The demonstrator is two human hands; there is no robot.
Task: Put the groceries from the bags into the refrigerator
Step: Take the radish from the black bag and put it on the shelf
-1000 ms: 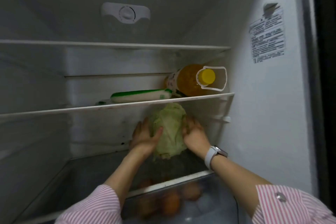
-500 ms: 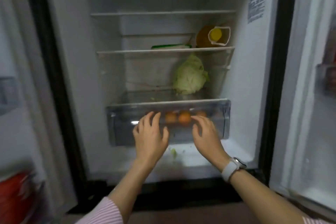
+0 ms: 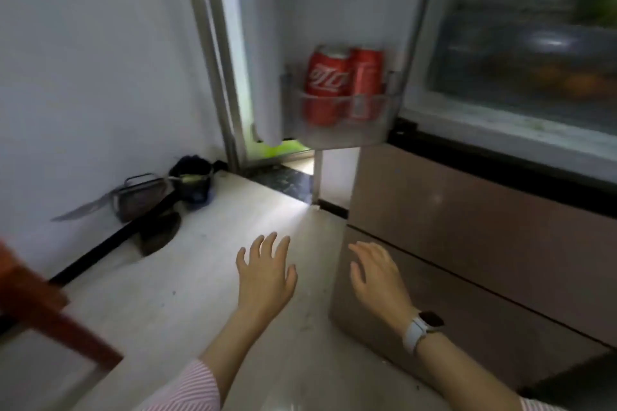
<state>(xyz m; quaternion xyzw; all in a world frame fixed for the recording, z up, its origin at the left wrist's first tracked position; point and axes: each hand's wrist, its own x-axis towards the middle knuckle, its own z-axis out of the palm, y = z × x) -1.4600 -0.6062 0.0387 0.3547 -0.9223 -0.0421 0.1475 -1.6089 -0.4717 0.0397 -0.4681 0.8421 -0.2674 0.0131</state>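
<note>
My left hand (image 3: pixel 265 272) hangs over the pale tiled floor (image 3: pixel 187 290), palm down, fingers (image 3: pixel 267 245) straight and spread, holding nothing. My right hand (image 3: pixel 379 275) is out beside it, in front of the tan glossy lower drawers of the refrigerator (image 3: pixel 467 243), its fingers loosely extended and also empty; a white-strapped watch (image 3: pixel 422 330) sits on that wrist, and a pink striped sleeve (image 3: pixel 190 390) covers my left forearm.

Taking the refrigerator as the landmark: its open door (image 3: pixel 334 27) swings out to the left of the drawers, and in the clear plastic door bin (image 3: pixel 344 117) two red cola cans (image 3: pixel 344 83) stand upright, touching side by side. Above the drawers, inside the cabinet, a translucent crisper drawer (image 3: pixel 527 67) shows blurred orange shapes behind its front; I cannot tell what they are. A blurred green patch shows at the top right corner.

Well to the left of the refrigerator, against the white wall (image 3: pixel 83 60), a dark round pot (image 3: pixel 192 182) sits on the floor with a small dark wire-framed box (image 3: pixel 140 197) just beside it. A reddish-brown wooden piece of furniture (image 3: pixel 43 317) juts in at the far left edge
</note>
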